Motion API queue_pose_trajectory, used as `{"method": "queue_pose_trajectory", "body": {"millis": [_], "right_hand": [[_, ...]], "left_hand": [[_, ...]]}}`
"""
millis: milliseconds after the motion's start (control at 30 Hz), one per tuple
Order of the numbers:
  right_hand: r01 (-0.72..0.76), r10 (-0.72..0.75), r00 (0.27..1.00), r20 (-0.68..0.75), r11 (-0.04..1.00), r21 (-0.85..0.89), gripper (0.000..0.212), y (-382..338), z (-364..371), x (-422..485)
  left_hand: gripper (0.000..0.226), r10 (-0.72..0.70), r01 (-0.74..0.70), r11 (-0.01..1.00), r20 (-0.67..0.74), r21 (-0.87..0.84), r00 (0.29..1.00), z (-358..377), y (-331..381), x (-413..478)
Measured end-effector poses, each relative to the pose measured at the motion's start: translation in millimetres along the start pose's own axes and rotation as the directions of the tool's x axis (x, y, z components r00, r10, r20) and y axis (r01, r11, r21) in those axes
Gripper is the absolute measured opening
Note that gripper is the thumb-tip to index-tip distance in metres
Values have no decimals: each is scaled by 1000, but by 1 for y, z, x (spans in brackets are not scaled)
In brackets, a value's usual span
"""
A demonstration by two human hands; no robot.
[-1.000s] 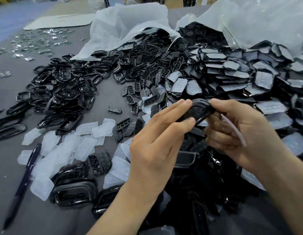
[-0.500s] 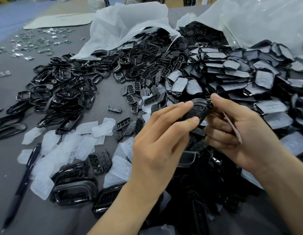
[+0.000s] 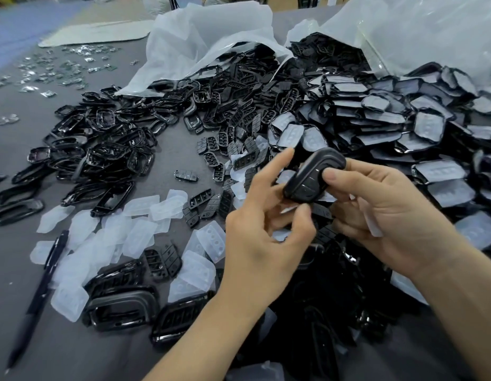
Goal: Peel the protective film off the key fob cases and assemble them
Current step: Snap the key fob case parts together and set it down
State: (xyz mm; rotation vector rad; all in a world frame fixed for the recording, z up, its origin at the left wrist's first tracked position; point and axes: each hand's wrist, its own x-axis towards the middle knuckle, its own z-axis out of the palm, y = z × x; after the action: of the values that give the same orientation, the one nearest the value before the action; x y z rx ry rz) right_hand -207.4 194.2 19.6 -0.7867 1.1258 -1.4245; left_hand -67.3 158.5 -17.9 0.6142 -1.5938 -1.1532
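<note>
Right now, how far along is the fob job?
Done: a scatter of peeled films shows a batch stripped. In hand: the right hand holds one closed case, the left hand beside it. Left: a big pile of filmed cases, plus loose frames and button pads.

Opened left hand [image 3: 262, 243]: fingers off top of case [image 3: 311, 178], index now raised beside it. Turned case button-face up twd camera. Now gripped in right hand [image 3: 390, 215] only, thumb shifted onto face.
</note>
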Motion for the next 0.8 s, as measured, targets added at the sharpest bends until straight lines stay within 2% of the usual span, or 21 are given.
{"method": "queue_pose_trajectory", "body": {"millis": [133,200,300,400,467,533,600,733,800], "right_hand": [[79,-80,997,-9,994,-73,16,5,4,0],[142,-156,986,-65,973,-180,7,10,7,2],[171,-215,968,-131,943,-287,22,15,6,5],[161,-191,979,-77,943,-292,23,13,4,4],[158,-160,987,18,942,-296,16,10,3,3],[134,-114,990,80,936,-325,4,6,0,2],[120,-97,992,85,932,-343,11,5,-3,2],[56,-42,996,78,980,-189,30,3,-5,3],[95,-84,995,54,962,-254,35,2,-5,2]], "left_hand": [[33,-91,88,992,-29,-95,995,2,-4,1],[30,-114,111,992,-43,-56,993,2,-5,-2],[23,-146,147,989,-56,18,988,1,-5,-2],[11,-222,221,974,-16,-51,975,0,0,3],[22,-294,294,944,24,-149,956,-5,4,10],[39,-311,317,938,61,-142,948,-14,4,16],[39,-316,331,932,118,-145,941,-21,2,20],[26,-357,406,872,213,-273,910,-25,-1,21],[25,-371,436,840,242,-324,896,-25,-3,20]]}}
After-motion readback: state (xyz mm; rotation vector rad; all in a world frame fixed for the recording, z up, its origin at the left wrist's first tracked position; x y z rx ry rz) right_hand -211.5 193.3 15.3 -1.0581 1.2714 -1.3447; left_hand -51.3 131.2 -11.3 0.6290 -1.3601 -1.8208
